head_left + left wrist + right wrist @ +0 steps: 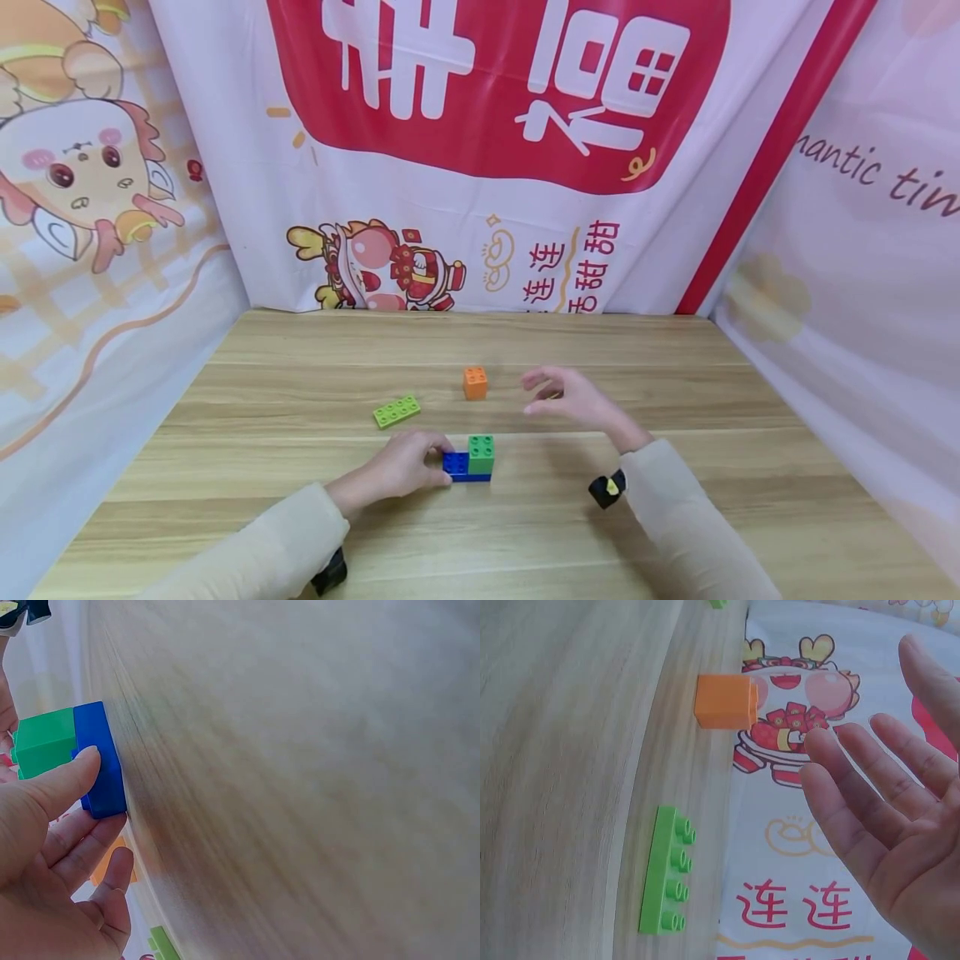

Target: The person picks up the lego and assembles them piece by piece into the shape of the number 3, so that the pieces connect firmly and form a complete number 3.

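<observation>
A blue brick [456, 467] lies on the wooden table [300, 517] with a green brick [481, 452] stacked on its right half. My left hand [408, 463] grips the blue brick's left end, thumb [71, 776] on its side. An orange cube brick [475, 382] stands farther back. A flat light-green plate brick [397, 410] lies to its left. My right hand [564, 397] hovers above the table, right of the orange brick [726, 700], fingers [870, 787] spread and relaxed, holding nothing. The light-green plate [667, 871] also shows in the right wrist view.
Printed fabric banners [480, 150] wall the table at the back and on both sides. Bare wood lies in front of the bricks and to the right.
</observation>
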### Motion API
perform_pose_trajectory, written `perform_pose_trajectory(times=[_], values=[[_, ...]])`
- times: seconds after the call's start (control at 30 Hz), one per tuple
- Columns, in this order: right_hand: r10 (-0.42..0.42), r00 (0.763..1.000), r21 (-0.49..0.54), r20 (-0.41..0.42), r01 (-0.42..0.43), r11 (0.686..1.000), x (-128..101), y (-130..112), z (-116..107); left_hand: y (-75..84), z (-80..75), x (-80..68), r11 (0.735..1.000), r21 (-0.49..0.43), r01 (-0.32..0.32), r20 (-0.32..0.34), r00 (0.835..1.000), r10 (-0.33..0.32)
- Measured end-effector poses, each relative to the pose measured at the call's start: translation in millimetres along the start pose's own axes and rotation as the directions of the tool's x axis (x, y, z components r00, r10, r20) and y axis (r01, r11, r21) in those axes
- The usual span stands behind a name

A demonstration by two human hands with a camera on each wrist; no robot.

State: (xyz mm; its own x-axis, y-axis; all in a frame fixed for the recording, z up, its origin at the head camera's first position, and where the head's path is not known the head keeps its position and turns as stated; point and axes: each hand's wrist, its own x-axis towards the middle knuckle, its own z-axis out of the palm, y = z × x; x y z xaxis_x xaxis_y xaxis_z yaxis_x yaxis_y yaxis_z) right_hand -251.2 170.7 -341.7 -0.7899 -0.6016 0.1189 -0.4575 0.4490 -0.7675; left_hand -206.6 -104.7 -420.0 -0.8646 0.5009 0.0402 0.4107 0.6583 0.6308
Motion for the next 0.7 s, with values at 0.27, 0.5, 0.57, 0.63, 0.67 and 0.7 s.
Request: perform_pose_trajectory(times=[0.27, 0.5, 0.57, 0.63, 0.67, 0.7], values=[[0.048, 0.998, 0.016, -0.049, -0.047, 0.999, -3.0, 5.4, -6.5, 1.3, -0.5, -0.5, 1.000, 0.000, 0.010, 0.005, 1.000, -0.010], [0.100, 0.992, 0.018, -0.080, -0.099, 0.995, -3.7, 18.1, -10.0, 2.6, -0.5, -0.8, 1.000, -0.004, 0.017, 0.006, 1.000, -0.017], [0.110, 0.990, 0.018, -0.087, -0.109, 0.994, -3.5, 23.0, -11.2, 2.9, -0.5, -0.7, 1.000, -0.004, 0.021, 0.004, 1.000, -0.021], [0.110, 0.990, 0.011, -0.090, -0.110, 0.994, -3.2, 29.4, -12.7, 3.4, -0.9, -0.8, 1.000, -0.006, 0.022, 0.002, 1.000, -0.022], [0.112, 0.989, 0.013, -0.093, -0.112, 0.994, -2.9, 33.8, -13.4, 3.6, -1.0, -0.9, 1.000, -0.009, 0.021, 0.002, 1.000, -0.021], [0.125, 0.987, 0.022, -0.097, -0.123, 0.992, -2.4, 40.1, -14.3, 3.7, -1.0, -0.9, 1.000, -0.011, 0.021, 0.001, 1.000, -0.021]])
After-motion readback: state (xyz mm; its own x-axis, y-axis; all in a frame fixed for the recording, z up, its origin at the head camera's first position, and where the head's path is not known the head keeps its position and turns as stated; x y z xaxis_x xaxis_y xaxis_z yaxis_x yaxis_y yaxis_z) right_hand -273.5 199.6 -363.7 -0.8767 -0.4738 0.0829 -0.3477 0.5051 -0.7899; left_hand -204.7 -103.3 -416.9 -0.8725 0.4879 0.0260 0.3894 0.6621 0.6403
